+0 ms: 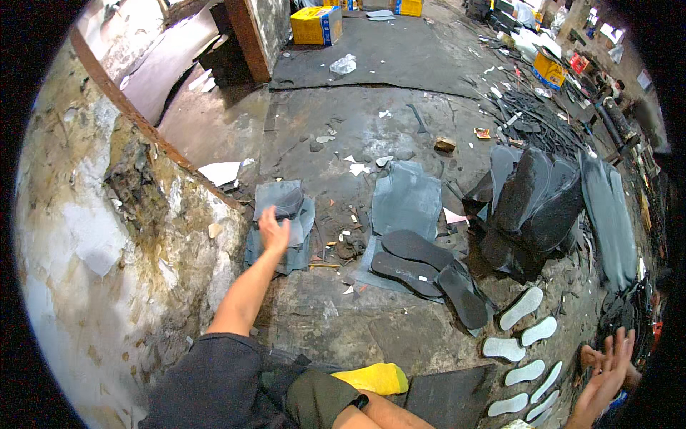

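Note:
My left hand (273, 230) reaches forward over a small stack of grey-blue sheets (259, 256) beside the wall, fingers apart and touching or just above the top pieces. A dark curved piece (289, 203) lies on the stack beyond my fingertips. At the lower right edge, my right hand (607, 375) is raised with its fingers stretched out, holding nothing that I can see. Near it, several pale insole-shaped pieces (525, 372) are spread on the floor. Another bit of skin shows behind that hand; whose it is, I cannot tell.
Black sole-shaped pieces (418, 250) lie on grey sheets (407, 196) at the middle. Right of them is a heap of large black sheets (532, 193). Dark strips (536, 118) pile up farther back. A yellow box (316, 26) stands far off; a yellow sock (371, 379) shows near my legs.

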{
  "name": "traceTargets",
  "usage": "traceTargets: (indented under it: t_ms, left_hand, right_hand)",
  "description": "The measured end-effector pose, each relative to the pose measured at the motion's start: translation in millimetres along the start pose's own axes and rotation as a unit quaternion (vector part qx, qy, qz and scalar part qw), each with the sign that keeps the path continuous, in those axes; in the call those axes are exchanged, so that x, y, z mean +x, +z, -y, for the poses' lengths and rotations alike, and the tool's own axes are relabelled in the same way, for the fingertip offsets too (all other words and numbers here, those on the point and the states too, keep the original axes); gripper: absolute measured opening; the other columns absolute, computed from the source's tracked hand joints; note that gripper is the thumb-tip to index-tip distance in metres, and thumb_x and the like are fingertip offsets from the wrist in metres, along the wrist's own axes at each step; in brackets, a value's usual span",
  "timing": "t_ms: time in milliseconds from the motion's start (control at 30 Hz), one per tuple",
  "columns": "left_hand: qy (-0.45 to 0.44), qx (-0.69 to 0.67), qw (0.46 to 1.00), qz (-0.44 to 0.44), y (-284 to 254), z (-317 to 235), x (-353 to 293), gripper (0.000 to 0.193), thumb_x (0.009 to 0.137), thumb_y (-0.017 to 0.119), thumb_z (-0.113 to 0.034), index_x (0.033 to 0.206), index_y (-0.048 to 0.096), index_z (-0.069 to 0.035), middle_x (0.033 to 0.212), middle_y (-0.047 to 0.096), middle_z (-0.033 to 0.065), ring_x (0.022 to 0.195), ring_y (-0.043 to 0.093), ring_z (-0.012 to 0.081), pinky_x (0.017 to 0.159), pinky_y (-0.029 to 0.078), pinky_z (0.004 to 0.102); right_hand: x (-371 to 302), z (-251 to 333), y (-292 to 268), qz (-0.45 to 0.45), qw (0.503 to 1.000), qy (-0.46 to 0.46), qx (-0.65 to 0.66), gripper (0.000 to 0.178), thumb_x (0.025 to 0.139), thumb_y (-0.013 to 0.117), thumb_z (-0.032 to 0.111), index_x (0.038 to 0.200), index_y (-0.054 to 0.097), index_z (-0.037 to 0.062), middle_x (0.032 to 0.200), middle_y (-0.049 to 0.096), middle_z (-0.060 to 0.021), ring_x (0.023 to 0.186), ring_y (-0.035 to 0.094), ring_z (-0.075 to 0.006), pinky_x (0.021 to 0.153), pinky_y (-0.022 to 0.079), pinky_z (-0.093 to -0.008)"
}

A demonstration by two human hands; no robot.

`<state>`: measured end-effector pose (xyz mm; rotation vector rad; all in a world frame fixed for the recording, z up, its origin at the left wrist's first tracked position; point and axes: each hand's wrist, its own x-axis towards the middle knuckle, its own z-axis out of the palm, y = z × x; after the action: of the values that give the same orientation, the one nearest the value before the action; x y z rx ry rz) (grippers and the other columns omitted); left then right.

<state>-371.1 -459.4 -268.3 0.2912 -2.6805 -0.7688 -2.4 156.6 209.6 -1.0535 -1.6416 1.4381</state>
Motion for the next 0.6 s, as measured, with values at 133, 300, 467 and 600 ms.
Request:
traceTargets:
  t_ms: [133,300,467,600]
  left_hand:
    - [-0.354,0.078,0.926,0.106,3.1,37.4,43.0,0.109,0.078,0.077,-0.057,0.157,0.025,-0.003,0.157,0.034,0.0266,0.145,0.034,0.0438,0.118,0.030,0.0528]
    - [-0.357,0.061,0.925,0.113,-31.8,35.2,41.6,0.112,0.066,0.092,-0.045,0.151,0.036,0.003,0.145,0.053,0.0228,0.129,0.056,0.0396,0.107,0.045,0.0479]
    - [-0.495,-0.393,0.697,0.338,-81.6,-29.3,50.2,0.042,0.085,0.077,-0.015,0.119,0.063,0.005,0.114,0.071,0.0153,0.103,0.069,0.0301,0.095,0.054,0.0451]
    - [-0.442,-0.568,0.604,0.342,-111.8,-106.4,-33.9,0.038,0.096,0.066,-0.016,0.128,0.057,0.002,0.130,0.064,0.0140,0.118,0.064,0.0290,0.106,0.051,0.0470]
  right_hand:
    - [-61.3,-56.4,-5.2,0.039,0.983,0.074,-0.161,0.038,0.101,0.059,0.017,0.133,0.059,-0.0019,0.130,0.065,-0.0160,0.115,0.063,-0.0249,0.095,0.051,-0.0353]
    - [-123.4,-111.6,-47.1,0.022,0.958,0.220,-0.183,0.044,0.098,0.064,0.013,0.139,0.056,-0.0001,0.127,0.066,-0.0149,0.104,0.066,-0.0236,0.082,0.056,-0.0349]
    - [-178.5,-115.3,-89.9,-0.002,0.945,0.267,-0.186,0.035,0.097,0.065,0.008,0.132,0.062,0.0032,0.112,0.068,-0.0119,0.090,0.065,-0.0195,0.071,0.055,-0.0286]
    - [-201.5,-127.3,-112.1,-0.016,0.931,0.303,-0.202,0.037,0.097,0.067,0.010,0.133,0.062,0.0042,0.110,0.069,-0.0096,0.091,0.066,-0.0178,0.072,0.054,-0.0270]
